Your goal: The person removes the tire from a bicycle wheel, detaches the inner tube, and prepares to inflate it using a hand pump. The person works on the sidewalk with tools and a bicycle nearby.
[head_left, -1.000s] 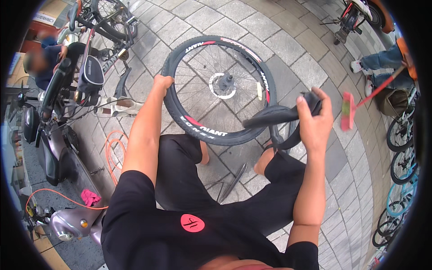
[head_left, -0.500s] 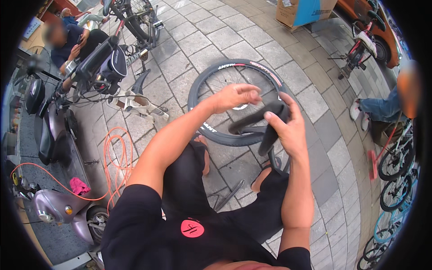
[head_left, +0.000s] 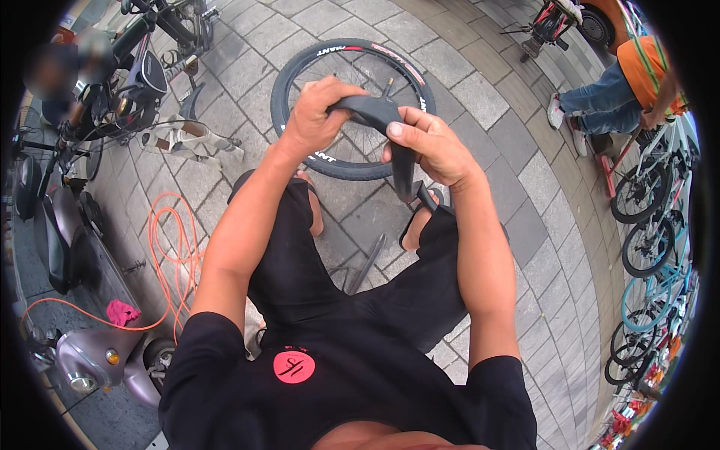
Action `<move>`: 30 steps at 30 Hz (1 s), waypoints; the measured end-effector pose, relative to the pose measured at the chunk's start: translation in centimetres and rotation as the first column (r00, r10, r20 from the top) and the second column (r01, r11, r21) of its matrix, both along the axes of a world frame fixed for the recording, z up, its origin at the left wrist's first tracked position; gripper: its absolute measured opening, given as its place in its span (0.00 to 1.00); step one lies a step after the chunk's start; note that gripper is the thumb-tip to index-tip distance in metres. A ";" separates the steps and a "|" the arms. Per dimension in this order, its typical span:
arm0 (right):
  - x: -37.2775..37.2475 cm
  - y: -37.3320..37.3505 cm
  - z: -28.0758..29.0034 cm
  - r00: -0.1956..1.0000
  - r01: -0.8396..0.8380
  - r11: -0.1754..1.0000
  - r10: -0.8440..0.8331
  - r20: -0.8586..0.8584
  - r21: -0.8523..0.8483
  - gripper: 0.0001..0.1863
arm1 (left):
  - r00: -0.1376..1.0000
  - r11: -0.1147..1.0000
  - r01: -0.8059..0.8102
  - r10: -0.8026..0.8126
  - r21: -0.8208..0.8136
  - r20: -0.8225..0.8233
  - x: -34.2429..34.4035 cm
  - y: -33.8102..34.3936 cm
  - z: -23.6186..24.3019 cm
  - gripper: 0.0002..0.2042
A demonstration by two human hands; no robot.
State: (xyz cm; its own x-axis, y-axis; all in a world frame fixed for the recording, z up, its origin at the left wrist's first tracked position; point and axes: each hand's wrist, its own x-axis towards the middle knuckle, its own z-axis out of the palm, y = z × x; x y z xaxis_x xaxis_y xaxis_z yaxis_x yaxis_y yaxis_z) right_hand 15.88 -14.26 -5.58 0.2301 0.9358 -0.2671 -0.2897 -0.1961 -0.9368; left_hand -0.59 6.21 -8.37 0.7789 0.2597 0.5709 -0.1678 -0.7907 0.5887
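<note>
A black bicycle inner tube (head_left: 403, 171), limp and folded, is held up in front of me between both hands. My left hand (head_left: 313, 118) closes round its left end, thumb and fingers pinching the rubber. My right hand (head_left: 433, 147) grips it further right, thumb on top, and a loop hangs below that hand. A small brass-coloured valve stem (head_left: 388, 85) sticks up just behind the tube. Beneath my hands a bicycle wheel with a black tyre (head_left: 280, 97) lies flat on the paving, partly hidden by them.
To the left are a purple scooter (head_left: 86, 341), a coiled orange hose (head_left: 152, 232) and parked bikes. A thin dark bar-like item (head_left: 369, 262) lies between my feet. A person in an orange top (head_left: 641, 71) stands at the right, near a row of bicycles (head_left: 637, 255).
My left hand, earlier held apart from the tube with its fingers loose, now grips it. Both hands sit further left and higher in the picture, and the whole view has shifted.
</note>
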 end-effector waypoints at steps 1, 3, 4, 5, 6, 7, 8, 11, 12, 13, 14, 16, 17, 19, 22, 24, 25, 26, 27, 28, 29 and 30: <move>-0.5 0.0 0.0 1.000 0.025 1.000 -0.025 0.010 -0.013 0.26 | 1.000 1.000 -0.006 0.006 0.026 0.018 -0.1 0.1 0.1 0.17; -1.5 0.5 -0.4 0.958 0.131 0.991 -0.129 0.257 0.008 0.20 | 0.995 0.998 -0.048 0.044 0.049 0.085 0.0 0.2 0.1 0.19; -2.0 1.0 -1.2 0.879 0.203 0.973 -0.229 0.418 0.106 0.18 | 0.991 0.996 -0.070 0.063 0.060 0.120 0.0 0.3 0.2 0.19; -2.6 1.4 -1.9 0.769 0.252 0.945 -0.326 0.550 0.207 0.16 | 0.985 0.994 -0.108 0.103 0.032 0.142 0.0 0.3 -0.2 0.19; -2.9 1.6 -2.0 0.658 0.247 0.925 -0.379 0.651 0.289 0.15 | 0.976 0.989 -0.146 0.144 0.004 0.162 0.1 0.3 -0.6 0.19; -3.2 1.8 -2.0 0.531 0.228 0.901 -0.432 0.729 0.369 0.14 | 0.966 0.983 -0.183 0.185 -0.025 0.182 0.2 0.2 -0.9 0.19; -3.5 2.1 -2.1 0.397 0.190 0.875 -0.483 0.780 0.445 0.13 | 0.959 0.980 -0.199 0.196 -0.006 0.204 0.1 0.4 -1.1 0.19; -4.1 2.3 -1.7 0.222 0.108 0.850 -0.526 0.821 0.515 0.15 | 0.939 0.971 -0.237 0.218 0.038 0.267 0.2 0.8 -1.4 0.19; -3.8 2.5 -2.0 0.164 0.053 0.824 -0.564 0.809 0.564 0.17 | 0.932 0.969 -0.243 0.221 0.046 0.286 0.2 0.7 -1.3 0.19; -3.9 2.8 -2.1 0.163 0.029 0.814 -0.576 0.801 0.580 0.17 | 0.926 0.967 -0.249 0.222 0.053 0.305 0.3 0.7 -1.3 0.19; -3.8 2.9 -2.1 0.157 0.004 0.806 -0.586 0.795 0.592 0.17 | 0.912 0.964 -0.265 0.251 0.000 0.324 0.6 0.5 -1.4 0.18; -3.9 3.2 -2.1 0.149 -0.020 0.797 -0.594 0.790 0.603 0.16 | 0.907 0.965 -0.262 0.254 -0.021 0.335 0.7 0.7 -1.6 0.17; -4.1 3.4 -2.0 0.147 -0.024 0.799 -0.592 0.792 0.601 0.16 | 0.904 0.964 -0.262 0.258 -0.033 0.342 0.7 0.8 -1.6 0.17; -4.2 3.5 -2.2 0.195 0.028 0.814 -0.574 0.795 0.581 0.15 | 0.914 0.965 -0.261 0.245 0.008 0.322 0.7 0.8 -1.3 0.18; -4.2 3.6 -2.6 0.358 0.157 0.856 -0.514 0.780 0.492 0.12 | 0.920 0.964 -0.267 0.253 0.007 0.299 0.6 0.9 -1.1 0.18; -4.3 3.7 -2.2 0.455 0.192 0.872 -0.486 0.746 0.451 0.12 | 0.921 0.966 -0.259 0.250 -0.011 0.297 0.8 1.1 -1.1 0.17; -4.3 3.8 -2.1 0.502 0.206 0.880 -0.471 0.725 0.429 0.12 | 0.922 0.968 -0.252 0.244 -0.015 0.301 0.8 1.3 -1.0 0.17; -4.3 3.8 -2.2 0.513 0.216 0.888 -0.457 0.727 0.406 0.12 | 0.923 0.970 -0.244 0.238 -0.019 0.303 0.8 1.5 -1.0 0.17; -4.3 3.8 -2.4 0.525 0.223 0.896 -0.441 0.728 0.383 0.13 | 0.926 0.972 -0.235 0.231 -0.026 0.297 0.8 1.6 -1.0 0.16; -4.3 3.9 -2.5 0.538 0.226 0.905 -0.424 0.728 0.360 0.14 | 0.929 0.973 -0.228 0.228 -0.033 0.292 0.8 1.7 -0.9 0.16; -4.5 4.2 -2.5 0.526 0.237 0.910 -0.415 0.742 0.341 0.16 | 0.931 0.973 -0.229 0.231 -0.040 0.283 0.4 1.9 -0.9 0.15; -5.2 4.6 -2.5 0.522 0.237 0.917 -0.398 0.755 0.320 0.18 | 0.928 0.966 -0.248 0.257 -0.070 0.269 -0.5 2.0 -0.7 0.16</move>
State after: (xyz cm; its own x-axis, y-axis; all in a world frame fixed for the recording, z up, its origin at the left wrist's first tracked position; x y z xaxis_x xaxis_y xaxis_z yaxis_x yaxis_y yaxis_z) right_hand 10.68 -9.67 -8.11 0.5607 0.7637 0.3200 0.5702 -0.0759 -0.8180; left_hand -1.04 8.20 -9.05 0.5001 0.4502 0.7398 -0.1236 -0.8084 0.5756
